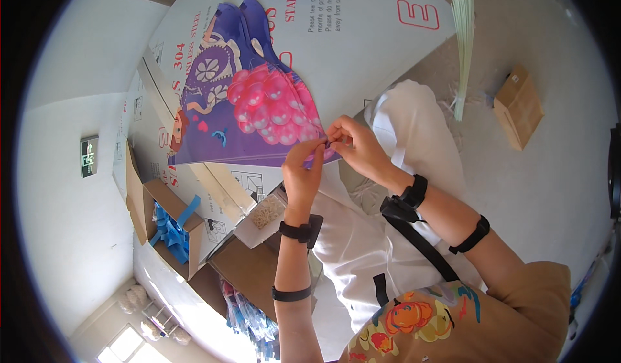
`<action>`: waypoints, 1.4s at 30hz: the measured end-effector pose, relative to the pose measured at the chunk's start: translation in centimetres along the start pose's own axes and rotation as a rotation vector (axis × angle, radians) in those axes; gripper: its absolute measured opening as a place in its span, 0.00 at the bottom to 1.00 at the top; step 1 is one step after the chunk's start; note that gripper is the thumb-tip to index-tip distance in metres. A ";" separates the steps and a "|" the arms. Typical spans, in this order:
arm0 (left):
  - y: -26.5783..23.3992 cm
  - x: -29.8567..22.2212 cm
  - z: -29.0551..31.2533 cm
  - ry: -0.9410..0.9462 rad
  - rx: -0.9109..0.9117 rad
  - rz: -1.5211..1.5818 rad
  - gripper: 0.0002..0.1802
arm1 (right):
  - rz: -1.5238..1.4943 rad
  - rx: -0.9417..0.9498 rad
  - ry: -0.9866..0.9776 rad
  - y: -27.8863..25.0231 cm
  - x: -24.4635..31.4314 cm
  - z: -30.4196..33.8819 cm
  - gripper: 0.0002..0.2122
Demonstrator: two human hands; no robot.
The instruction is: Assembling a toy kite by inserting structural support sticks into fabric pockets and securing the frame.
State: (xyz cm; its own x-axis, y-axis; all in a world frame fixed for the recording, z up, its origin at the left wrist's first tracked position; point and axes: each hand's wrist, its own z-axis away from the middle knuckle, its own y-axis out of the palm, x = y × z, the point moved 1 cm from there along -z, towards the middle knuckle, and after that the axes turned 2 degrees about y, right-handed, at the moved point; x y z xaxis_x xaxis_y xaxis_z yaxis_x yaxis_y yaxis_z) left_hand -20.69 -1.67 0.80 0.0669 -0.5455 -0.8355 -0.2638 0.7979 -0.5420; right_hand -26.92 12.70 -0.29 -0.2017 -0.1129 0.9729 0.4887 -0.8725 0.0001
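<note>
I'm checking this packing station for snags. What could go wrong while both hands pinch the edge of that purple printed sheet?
The left hand and right hand grip only the bottom tip of the purple sheet, so it may crease or tear there. The stack lies fanned on the white cardboard, so pulling one sheet could drag the others askew. The small open box sits close to the left wrist and might get knocked.

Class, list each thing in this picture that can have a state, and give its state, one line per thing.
left hand: pinching the foil balloon's tip
right hand: pinching the same tip
foil balloon: flat, not inflated
cardboard box of blue pieces: flaps open
small brown box: closed
bundle of pale sticks: lying loose on the floor
</note>
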 end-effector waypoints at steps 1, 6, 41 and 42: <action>-0.1 0.4 0.1 -0.041 -0.009 -0.010 0.08 | 0.015 0.001 -0.029 0.0 0.2 0.1 0.10; -0.6 0.1 0.0 -0.361 -0.074 0.189 0.06 | 0.293 -0.120 -0.101 -1.1 -0.4 0.0 0.10; -43.0 2.9 -25.8 0.032 -0.784 -0.221 0.15 | 0.476 0.127 0.061 -8.7 5.7 4.0 0.05; -40.1 4.1 -26.6 0.040 -0.766 -0.314 0.15 | 0.508 0.114 0.070 -9.4 5.4 4.7 0.05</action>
State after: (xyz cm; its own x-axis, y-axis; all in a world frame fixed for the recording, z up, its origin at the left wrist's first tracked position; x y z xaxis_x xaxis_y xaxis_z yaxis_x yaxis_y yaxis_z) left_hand -35.45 -42.74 21.56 0.2161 -0.7338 -0.6441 -0.8221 0.2191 -0.5254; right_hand -28.57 22.52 6.03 0.0306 -0.5435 0.8389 0.6278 -0.6426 -0.4393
